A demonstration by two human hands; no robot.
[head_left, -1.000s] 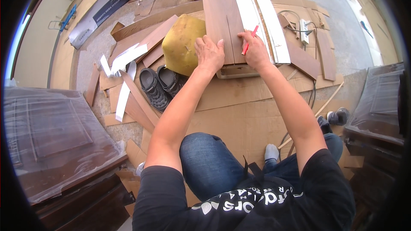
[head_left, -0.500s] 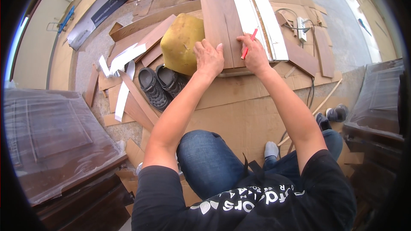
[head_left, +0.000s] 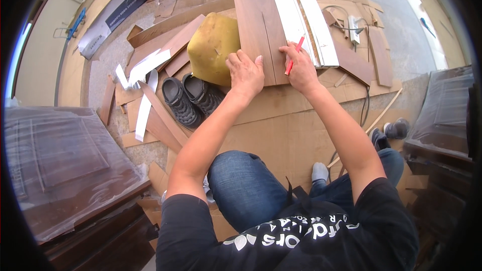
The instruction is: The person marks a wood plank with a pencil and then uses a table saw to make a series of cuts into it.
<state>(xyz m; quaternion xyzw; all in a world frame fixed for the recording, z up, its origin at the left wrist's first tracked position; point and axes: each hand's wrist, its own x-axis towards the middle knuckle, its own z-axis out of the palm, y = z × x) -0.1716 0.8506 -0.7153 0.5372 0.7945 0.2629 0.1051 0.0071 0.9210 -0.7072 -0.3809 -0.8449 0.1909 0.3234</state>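
Note:
A long brown wood-look floor plank points away from me, its near end between my hands. My left hand grips the plank's left edge close to that end, fingers curled and thumb on top. At the opposite edge, my right hand is closed around a red pencil, its fingertips touching the plank. A long dark line runs lengthwise along the plank's face. Beside it on the right lie white boards with a brown strip between them. Left of the plank sits a scuffed yellow rounded object.
Dark clogs stand left of my forearm. Plank offcuts and white strips lie over cardboard. A white power strip with cables is at right. Plastic-wrapped dark furniture flanks me.
The plank has slid slightly toward me, its near end now lower and past the white boards. Both hands stay at its edges, and the pencil has shifted a little.

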